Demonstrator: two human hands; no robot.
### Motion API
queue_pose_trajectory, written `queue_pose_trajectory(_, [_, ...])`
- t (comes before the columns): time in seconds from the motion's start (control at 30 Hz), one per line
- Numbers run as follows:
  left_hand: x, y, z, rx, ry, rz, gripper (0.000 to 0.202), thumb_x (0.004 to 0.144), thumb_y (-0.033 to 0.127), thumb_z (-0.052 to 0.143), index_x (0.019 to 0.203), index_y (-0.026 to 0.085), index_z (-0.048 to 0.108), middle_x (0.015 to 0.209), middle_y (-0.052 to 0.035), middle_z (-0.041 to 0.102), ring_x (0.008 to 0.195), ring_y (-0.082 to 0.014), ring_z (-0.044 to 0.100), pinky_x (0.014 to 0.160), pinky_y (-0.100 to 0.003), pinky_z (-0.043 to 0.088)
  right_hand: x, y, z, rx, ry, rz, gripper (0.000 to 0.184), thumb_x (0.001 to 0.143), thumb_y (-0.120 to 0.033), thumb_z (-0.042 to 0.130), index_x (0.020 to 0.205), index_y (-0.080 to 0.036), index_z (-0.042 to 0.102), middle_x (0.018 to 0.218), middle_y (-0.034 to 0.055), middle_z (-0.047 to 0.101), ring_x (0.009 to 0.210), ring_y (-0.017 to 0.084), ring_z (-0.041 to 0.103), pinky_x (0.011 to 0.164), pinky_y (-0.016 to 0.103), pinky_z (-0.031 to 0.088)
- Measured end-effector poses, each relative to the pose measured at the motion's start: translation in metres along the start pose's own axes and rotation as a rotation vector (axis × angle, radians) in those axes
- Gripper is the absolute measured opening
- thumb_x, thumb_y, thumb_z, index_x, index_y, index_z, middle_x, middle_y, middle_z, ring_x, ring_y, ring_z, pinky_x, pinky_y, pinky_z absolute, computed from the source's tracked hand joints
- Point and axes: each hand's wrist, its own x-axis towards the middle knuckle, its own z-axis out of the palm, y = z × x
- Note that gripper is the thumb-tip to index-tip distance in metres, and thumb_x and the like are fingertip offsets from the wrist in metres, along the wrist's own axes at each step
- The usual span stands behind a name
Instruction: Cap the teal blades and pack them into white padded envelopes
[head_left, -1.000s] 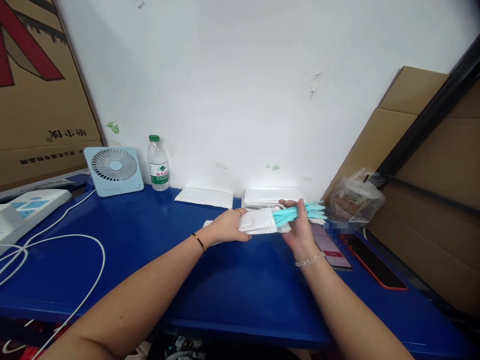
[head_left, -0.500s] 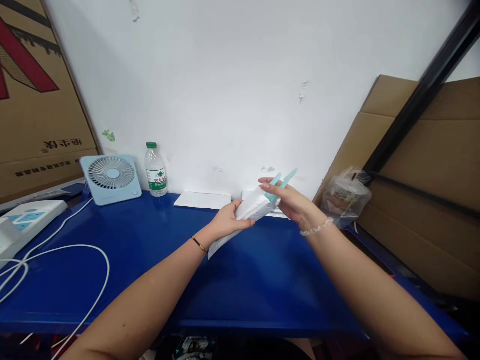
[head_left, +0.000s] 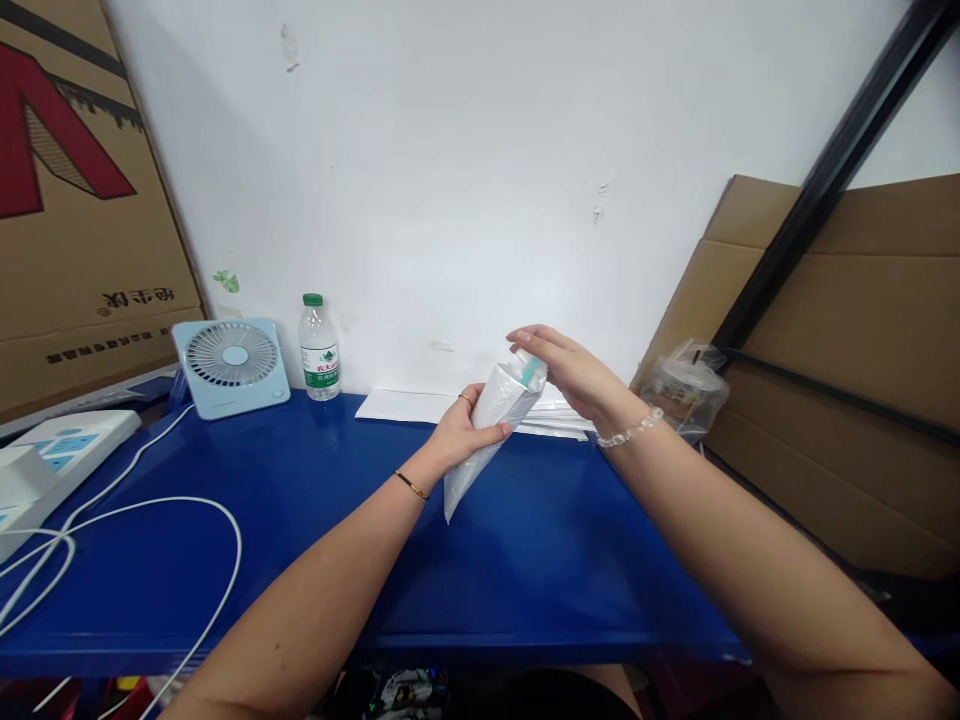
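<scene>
The water bottle [head_left: 320, 350] with the green cap stands at the back of the blue desk [head_left: 562, 560], by the wall [head_left: 450, 180]. To the right of the bottle, and closer to the person, a shiny white bag [head_left: 489, 420] is held up on a slant, with its open top pointing up and to the right. The left hand [head_left: 459, 435] is closed around the bag, with the thumb across the front. The right hand [head_left: 576, 372] is partly open and bent over the bag's top; I can't tell if its fingers pinch anything. A blue-green piece [head_left: 531, 371] shows in the bag's mouth, just under those fingers. Flat white packets [head_left: 405, 403] lie right of the bottle, behind the hands. A drink cup [head_left: 682, 392] in a clear bag is far right of the bottle. Just left of the bottle is a light blue fan [head_left: 232, 368], and farther left is a white power strip [head_left: 71, 460].
</scene>
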Motion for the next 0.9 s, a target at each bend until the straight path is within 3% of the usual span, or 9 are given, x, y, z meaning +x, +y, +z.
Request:
queue_pose_trajectory(0.13, [0.001, -0.004, -0.002, -0.013, 0.051, 0.015, 0.06, 0.068, 0.033, 0.073, 0.119, 0.018, 0.045, 0.116, -0.0088, 0.055, 0.105, -0.0236, 0.052, 0.089, -0.034, 0.041, -0.006, -0.003, -0.003, -0.12, -0.05, -0.058, 0.035, 0.084, -0.048, 0.052, 0.089, -0.017, 0.067, 0.089, 0.005, 0.063, 0.081, 0.016, 0.054, 0.066, 0.027, 0.044])
queue_pose_trajectory(0.23, [0.002, -0.006, -0.002, -0.015, 0.087, 0.046, 0.063, 0.068, 0.033, 0.073, 0.121, 0.019, 0.043, 0.12, -0.0093, 0.052, 0.108, -0.0237, 0.051, 0.09, -0.035, 0.04, -0.012, -0.007, -0.006, -0.19, 0.002, -0.064, 0.031, 0.083, -0.043, 0.055, 0.101, -0.02, 0.063, 0.089, 0.0047, 0.061, 0.072, 0.014, 0.056, 0.057, 0.024, 0.045])
queue_pose_trajectory(0.33, [0.002, -0.009, -0.001, 0.004, 0.12, 0.082, 0.068, 0.066, 0.034, 0.075, 0.124, 0.02, 0.042, 0.122, -0.0092, 0.051, 0.11, -0.0244, 0.049, 0.093, -0.036, 0.039, -0.016, -0.011, -0.009, -0.296, 0.02, -0.067, 0.038, 0.074, -0.026, 0.064, 0.111, -0.022, 0.055, 0.083, 0.0011, 0.058, 0.057, 0.01, 0.054, 0.048, 0.022, 0.043])
queue_pose_trajectory(0.5, [0.004, -0.009, -0.005, -0.029, 0.15, 0.143, 0.089, 0.056, 0.039, 0.081, 0.131, 0.024, 0.035, 0.115, -0.0076, 0.052, 0.106, -0.0237, 0.051, 0.09, -0.034, 0.041, -0.012, -0.022, -0.016, -0.331, 0.123, -0.287, 0.033, 0.075, -0.017, 0.061, 0.107, -0.018, 0.055, 0.074, -0.0001, 0.057, 0.061, 0.011, 0.054, 0.055, 0.024, 0.044])
queue_pose_trajectory(0.6, [0.004, -0.007, -0.006, -0.066, 0.133, 0.129, 0.083, 0.06, 0.04, 0.079, 0.13, 0.024, 0.038, 0.112, -0.0073, 0.055, 0.101, -0.022, 0.054, 0.086, -0.033, 0.043, -0.012, -0.027, -0.018, -0.417, 0.13, -0.317, 0.027, 0.074, -0.018, 0.063, 0.101, -0.018, 0.059, 0.075, 0.0009, 0.059, 0.065, 0.012, 0.053, 0.06, 0.026, 0.044])
queue_pose_trajectory(0.67, [0.002, -0.005, -0.003, -0.097, 0.089, 0.076, 0.073, 0.062, 0.039, 0.078, 0.125, 0.022, 0.045, 0.113, -0.0079, 0.058, 0.101, -0.0226, 0.055, 0.086, -0.033, 0.044, -0.013, -0.028, -0.018, -0.404, 0.129, -0.321, 0.026, 0.075, -0.019, 0.063, 0.1, -0.018, 0.06, 0.077, 0.0016, 0.06, 0.069, 0.013, 0.054, 0.064, 0.028, 0.044])
queue_pose_trajectory(0.8, [-0.003, -0.002, 0.006, -0.14, -0.006, -0.153, 0.045, 0.068, 0.042, 0.073, 0.103, 0.016, 0.062, 0.101, -0.0097, 0.066, 0.092, -0.0245, 0.061, 0.081, -0.035, 0.046, -0.015, -0.026, -0.018, -0.297, 0.149, -0.301, 0.026, 0.074, -0.025, 0.066, 0.099, -0.018, 0.063, 0.08, 0.0027, 0.061, 0.079, 0.017, 0.057, 0.073, 0.033, 0.045])
queue_pose_trajectory(0.9, [-0.006, 0.001, 0.008, -0.271, -0.068, -0.267, 0.041, 0.07, 0.042, 0.073, 0.099, 0.015, 0.065, 0.099, -0.0109, 0.068, 0.087, -0.0241, 0.063, 0.079, -0.036, 0.047, -0.017, -0.017, -0.019, -0.157, 0.161, -0.276, 0.03, 0.074, -0.035, 0.067, 0.098, -0.018, 0.062, 0.083, 0.0044, 0.064, 0.084, 0.019, 0.06, 0.078, 0.037, 0.046])
